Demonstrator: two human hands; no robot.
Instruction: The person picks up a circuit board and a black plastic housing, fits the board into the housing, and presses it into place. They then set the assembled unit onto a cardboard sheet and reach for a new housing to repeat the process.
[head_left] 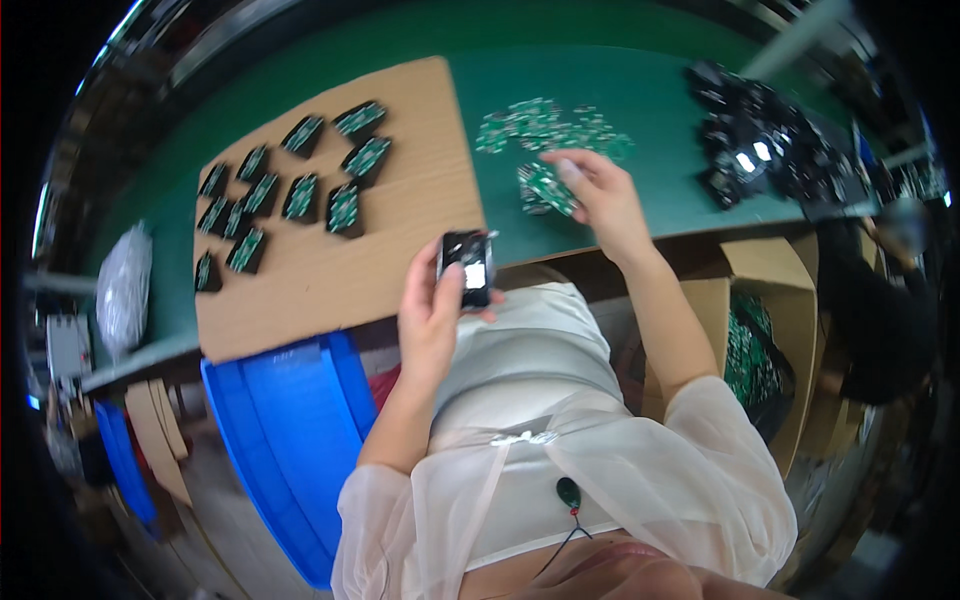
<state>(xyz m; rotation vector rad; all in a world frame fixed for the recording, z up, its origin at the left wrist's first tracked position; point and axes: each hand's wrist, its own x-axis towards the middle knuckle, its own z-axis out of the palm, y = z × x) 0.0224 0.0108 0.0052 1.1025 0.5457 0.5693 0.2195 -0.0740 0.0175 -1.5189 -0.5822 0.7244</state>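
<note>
My left hand (428, 315) is closed around a small glossy black plastic casing (466, 265), held at the table's front edge with the thumb across its face. My right hand (610, 205) pinches a green circuit board (552, 188) between thumb and fingers, just over the green tabletop. More small boards lie right under and beside it. Beyond that hand spreads a loose heap of green circuit boards (540, 122). To the left, a cardboard sheet (405, 125) carries several black casings with green boards in them (300, 198), standing in loose rows.
Glossy black casings (755, 135) are heaped at the table's right end. Below the right edge stands an open cardboard box (775, 262) with green boards inside. A blue plastic bin (285, 440) sits below at left, and a clear plastic bag (125, 285) lies at the far left. Another person (875, 300) is at right.
</note>
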